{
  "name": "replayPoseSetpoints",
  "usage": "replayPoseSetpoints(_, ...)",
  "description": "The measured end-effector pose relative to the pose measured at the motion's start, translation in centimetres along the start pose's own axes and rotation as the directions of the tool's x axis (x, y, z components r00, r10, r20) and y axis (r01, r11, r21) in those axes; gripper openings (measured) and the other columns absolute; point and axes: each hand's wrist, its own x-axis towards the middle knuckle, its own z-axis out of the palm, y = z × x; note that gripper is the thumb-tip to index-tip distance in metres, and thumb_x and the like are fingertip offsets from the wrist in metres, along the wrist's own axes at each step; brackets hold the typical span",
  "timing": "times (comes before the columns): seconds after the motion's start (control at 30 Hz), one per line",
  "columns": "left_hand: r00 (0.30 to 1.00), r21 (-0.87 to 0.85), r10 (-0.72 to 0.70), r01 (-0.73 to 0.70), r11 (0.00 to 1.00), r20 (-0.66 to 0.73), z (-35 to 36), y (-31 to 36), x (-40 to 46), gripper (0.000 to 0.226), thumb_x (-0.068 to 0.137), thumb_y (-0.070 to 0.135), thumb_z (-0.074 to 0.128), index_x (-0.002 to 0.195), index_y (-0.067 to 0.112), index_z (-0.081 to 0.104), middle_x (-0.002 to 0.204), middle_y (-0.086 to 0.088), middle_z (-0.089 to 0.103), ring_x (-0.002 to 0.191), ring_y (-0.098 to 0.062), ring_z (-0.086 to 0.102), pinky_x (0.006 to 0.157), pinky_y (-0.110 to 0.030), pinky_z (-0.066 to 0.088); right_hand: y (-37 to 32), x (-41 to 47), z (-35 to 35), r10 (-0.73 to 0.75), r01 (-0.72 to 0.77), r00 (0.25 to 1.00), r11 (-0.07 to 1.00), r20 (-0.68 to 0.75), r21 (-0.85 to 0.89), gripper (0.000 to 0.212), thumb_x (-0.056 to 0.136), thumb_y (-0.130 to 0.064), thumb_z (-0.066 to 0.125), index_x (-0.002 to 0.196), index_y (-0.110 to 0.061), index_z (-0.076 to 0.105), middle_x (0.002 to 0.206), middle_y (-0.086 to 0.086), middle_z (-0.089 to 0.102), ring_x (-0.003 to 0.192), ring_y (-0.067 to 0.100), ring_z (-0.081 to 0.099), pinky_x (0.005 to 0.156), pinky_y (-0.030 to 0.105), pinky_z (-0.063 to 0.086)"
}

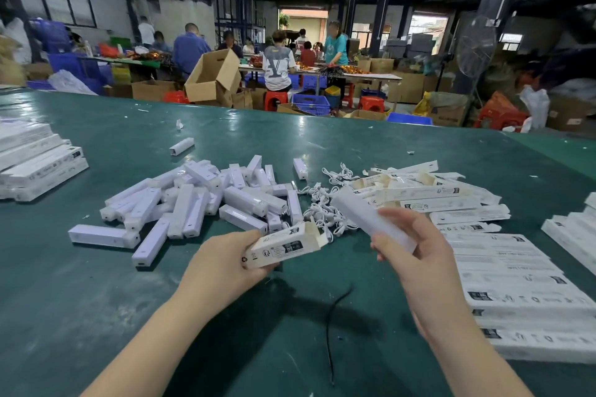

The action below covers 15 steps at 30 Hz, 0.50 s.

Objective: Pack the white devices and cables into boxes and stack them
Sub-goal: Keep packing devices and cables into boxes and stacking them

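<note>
left hand (225,264) gripping, right hand (416,245) gripping

Two hands are seen: the left hand (222,264) with one open box (283,246), the right hand (416,255) with one white device (371,219). Beyond the box, one heap of white devices (200,196), too many to be counted, is seen, with two lone devices (181,146) (300,168) behind it. One tangle of white cables (325,203) and one black cord (332,329) are seen.

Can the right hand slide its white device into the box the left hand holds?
Probably yes: the box has its end open toward the right hand, and nothing lies between it and the white device.
</note>
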Motion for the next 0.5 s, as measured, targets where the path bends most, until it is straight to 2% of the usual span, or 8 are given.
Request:
replayPoseSetpoints(0.07, 1.0, 0.009, 0.006, -0.006, 1.0, -0.021, 0.1, -0.1, 0.1, 0.018, 0.075, 0.043, 0.072, 0.087, 0.032, 0.063, 0.079, 0.012, 0.067, 0.073, -0.009, 0.058, 0.063, -0.024, 0.046, -0.2, -0.4, 0.1, -0.065, 0.069, 0.996, 0.995, 0.057, -0.069, 0.038, 0.082, 0.002, 0.069, 0.088, -0.036, 0.071, 0.097, -0.021, 0.071, 0.063, 0.006, 0.057, 0.054, 0.01, 0.045)
replayPoseSetpoints(0.2, 0.994, 0.077, 0.073, -0.067, 0.995, -0.086, 0.1, -0.1, 0.3, 0.024, 0.072, 0.043, 0.077, 0.072, 0.028, 0.058, 0.073, 0.008, 0.065, 0.07, -0.015, 0.056, 0.055, -0.017, 0.031, -0.5, -1.0, 0.6, -0.151, 0.167, 0.979, 0.979, 0.135, -0.117, 0.041, 0.079, 0.008, 0.068, 0.086, -0.032, 0.07, 0.105, -0.012, 0.072, 0.084, 0.01, 0.065, 0.063, 0.013, 0.049)
replayPoseSetpoints(0.27, 0.987, 0.111, 0.105, -0.091, 0.99, -0.125, 0.0, 0.0, 0.3, 0.033, 0.071, 0.042, 0.08, 0.066, 0.026, 0.052, 0.065, 0.006, 0.059, 0.065, -0.02, 0.051, 0.054, -0.016, 0.026, -0.5, -1.1, 0.7, -0.18, 0.199, 0.973, 0.972, 0.146, -0.124, 0.046, 0.077, 0.013, 0.066, 0.083, -0.033, 0.069, 0.103, -0.011, 0.072, 0.084, 0.01, 0.065, 0.065, 0.012, 0.049)
replayPoseSetpoints(0.37, 0.98, 0.102, 0.103, -0.087, 0.991, -0.172, -0.2, 0.0, 0.3, 0.031, 0.069, 0.037, 0.083, 0.066, 0.024, 0.055, 0.062, 0.008, 0.052, 0.062, -0.019, 0.044, 0.053, -0.018, 0.024, -0.4, -1.2, 0.9, -0.211, 0.237, 0.96, 0.962, 0.182, -0.137, 0.051, 0.075, 0.016, 0.065, 0.08, -0.035, 0.067, 0.102, -0.011, 0.071, 0.083, 0.009, 0.065, 0.065, 0.011, 0.047)
replayPoseSetpoints(0.5, 0.98, 0.122, 0.114, -0.095, 0.988, -0.165, -0.4, 0.0, 0.3, 0.031, 0.068, 0.03, 0.083, 0.065, 0.023, 0.053, 0.059, 0.011, 0.045, 0.061, -0.018, 0.043, 0.057, -0.029, 0.026, -0.6, -1.4, 1.0, -0.212, 0.253, 0.953, 0.95, 0.218, -0.181, 0.033, 0.067, -0.004, 0.063, 0.08, -0.034, 0.066, 0.097, -0.011, 0.07, 0.073, 0.008, 0.06, 0.054, 0.011, 0.041)
